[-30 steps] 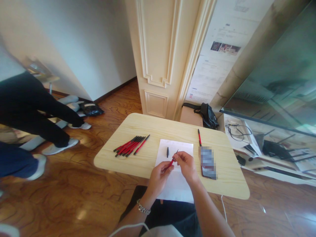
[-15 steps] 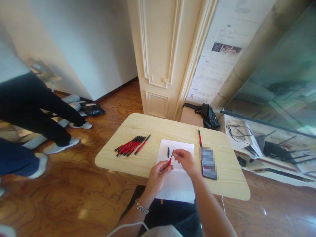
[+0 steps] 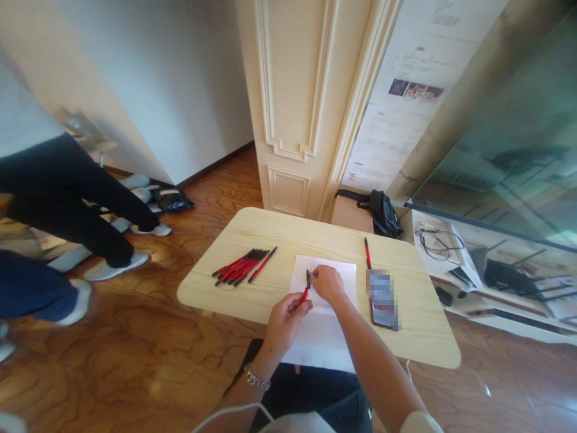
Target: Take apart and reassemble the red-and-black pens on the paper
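My left hand (image 3: 293,311) is closed round the red barrel of a pen (image 3: 305,293), its tip end pointing away from me over the sheet of white paper (image 3: 322,343). Just past that end shows a black pen cap (image 3: 309,278); whether it lies on the paper or touches the pen is unclear. Right beside it, my right hand (image 3: 328,284) is bent with fingers pinched together, and what they hold is too small to make out. Left of the paper lies a pile of red and black pens (image 3: 241,266).
A single red pen (image 3: 368,252) and a phone (image 3: 383,304) lie on the right of the pale wooden table (image 3: 424,325). A black bag (image 3: 383,213) sits behind the table. On the left stands another person (image 3: 85,186), legs showing.
My right hand has moved slightly left, its fingers closing in by the pen's front end and the black cap. My left hand still grips the pen, a little further left.
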The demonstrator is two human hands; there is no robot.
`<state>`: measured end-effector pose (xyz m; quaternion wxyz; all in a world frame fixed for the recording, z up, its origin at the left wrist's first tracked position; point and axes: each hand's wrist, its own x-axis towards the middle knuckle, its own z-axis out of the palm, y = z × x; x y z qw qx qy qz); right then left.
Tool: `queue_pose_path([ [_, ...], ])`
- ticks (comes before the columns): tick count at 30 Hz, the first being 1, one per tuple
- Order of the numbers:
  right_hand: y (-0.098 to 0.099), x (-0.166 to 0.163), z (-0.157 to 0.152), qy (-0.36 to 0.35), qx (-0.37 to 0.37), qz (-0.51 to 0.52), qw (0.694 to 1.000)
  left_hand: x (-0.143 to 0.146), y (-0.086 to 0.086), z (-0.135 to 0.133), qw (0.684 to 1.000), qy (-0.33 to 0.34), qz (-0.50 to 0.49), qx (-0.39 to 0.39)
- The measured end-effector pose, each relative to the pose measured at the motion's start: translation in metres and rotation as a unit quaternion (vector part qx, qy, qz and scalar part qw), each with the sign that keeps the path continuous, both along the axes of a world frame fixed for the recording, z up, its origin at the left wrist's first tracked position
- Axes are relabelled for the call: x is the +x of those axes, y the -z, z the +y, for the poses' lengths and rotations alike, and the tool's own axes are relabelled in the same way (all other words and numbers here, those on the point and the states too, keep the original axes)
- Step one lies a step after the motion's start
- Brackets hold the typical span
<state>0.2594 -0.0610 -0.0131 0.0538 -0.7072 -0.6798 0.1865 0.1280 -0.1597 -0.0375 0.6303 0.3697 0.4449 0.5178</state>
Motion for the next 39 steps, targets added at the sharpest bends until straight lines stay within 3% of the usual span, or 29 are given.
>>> queue_pose_path([
  [9,-0.004,-0.006,0.003,-0.017,-0.03,-0.045,0.998,0.001,-0.001,0.002,1.0,-0.005,0.021,0.008],
  [13,0.003,0.012,-0.005,0.015,0.037,0.109,0.993,0.0,0.0,0.002,1.0,0.001,0.02,0.013],
  [15,0.002,0.022,-0.01,0.028,0.054,0.261,0.963,0.002,0.001,0.001,1.0,0.004,0.018,0.016],
  [19,-0.014,0.035,-0.02,0.064,0.06,0.518,0.851,0.01,-0.001,0.0,0.999,0.009,0.017,0.025],
  [22,-0.033,0.037,-0.028,0.094,0.072,0.612,0.782,0.015,-0.003,-0.001,0.999,0.021,0.023,0.036],
  [24,-0.043,0.037,-0.032,0.099,0.077,0.639,0.759,0.018,-0.005,-0.002,0.998,0.029,0.031,0.045],
  [28,-0.051,0.034,-0.036,0.094,0.076,0.643,0.756,0.018,-0.01,-0.004,0.997,0.033,0.043,0.053],
  [39,-0.042,0.03,-0.036,0.081,0.083,0.596,0.795,0.018,-0.01,-0.005,0.997,0.029,0.057,0.05],
])
